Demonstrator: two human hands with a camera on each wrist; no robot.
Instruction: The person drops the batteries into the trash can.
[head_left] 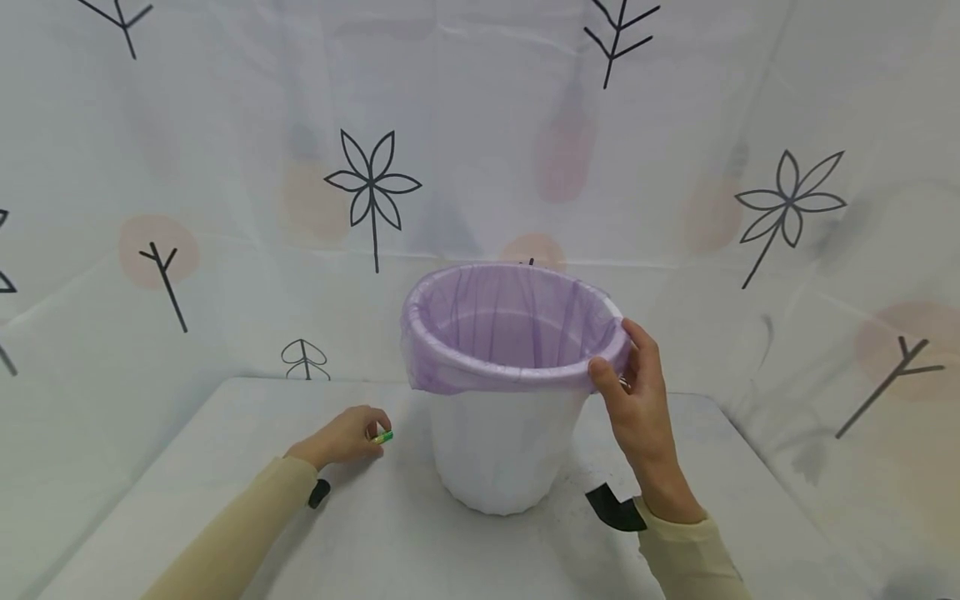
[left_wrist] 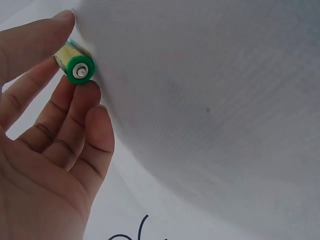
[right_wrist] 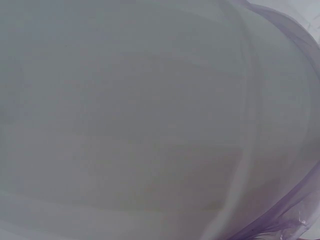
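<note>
My left hand (head_left: 348, 435) is low over the table, left of the bin, and pinches a small green and yellow battery (head_left: 383, 437) between thumb and fingers. In the left wrist view the battery (left_wrist: 80, 69) shows its green end and silver tip toward the camera. My right hand (head_left: 637, 400) grips the rim of a white trash bin (head_left: 498, 450) on its right side, thumb in front. A purple bin liner (head_left: 450, 379) is folded over the rim and lines the inside. The bin's white wall (right_wrist: 125, 125) fills most of the right wrist view, where my hand is hidden.
The bin stands upright on a white-covered table (head_left: 420, 550). A white backdrop (head_left: 465, 108) printed with plants and pale orange spots rises behind it and at both sides. Black straps (head_left: 617, 510) show at my wrists.
</note>
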